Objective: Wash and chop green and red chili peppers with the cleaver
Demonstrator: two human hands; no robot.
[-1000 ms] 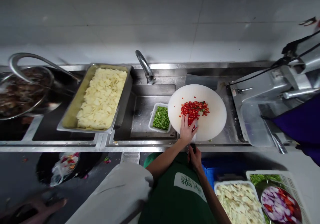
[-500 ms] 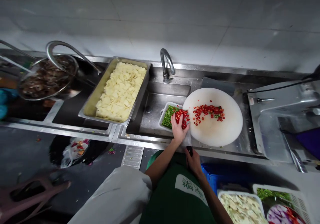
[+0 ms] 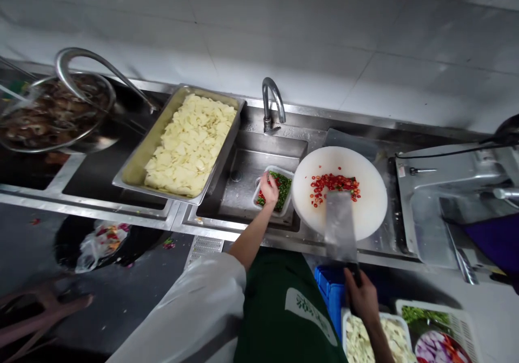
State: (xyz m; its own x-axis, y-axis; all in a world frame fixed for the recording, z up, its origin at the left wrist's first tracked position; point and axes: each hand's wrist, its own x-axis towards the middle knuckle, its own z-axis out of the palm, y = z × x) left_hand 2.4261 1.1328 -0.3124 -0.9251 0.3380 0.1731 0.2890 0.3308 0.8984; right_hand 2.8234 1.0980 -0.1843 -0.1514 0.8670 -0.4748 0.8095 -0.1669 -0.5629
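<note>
My left hand (image 3: 269, 189) is at the left side of a small white basket (image 3: 288, 205) in the sink, its fingers over chopped green and red chilies (image 3: 281, 187); what its fingertips hold, if anything, is hidden. My right hand (image 3: 362, 294) grips the black handle of a cleaver (image 3: 340, 225). The broad blade, slightly blurred, lies over the near part of a round white cutting board (image 3: 367, 212). Sliced red chilies (image 3: 330, 182) are spread across the board just beyond the blade.
A deep metal tray (image 3: 133, 168) of pale slices sits left of the faucet (image 3: 272, 101). Farther left is a large strainer (image 3: 109, 112) of brown food. A metal machine (image 3: 421, 190) stands right, with food baskets (image 3: 466, 325) below and a bin (image 3: 67, 244) at lower left.
My left hand has moved left from the cleaver blade to the basket's left side, and red chilies now lie among the green. My right hand has carried the cleaver right, over the board.
</note>
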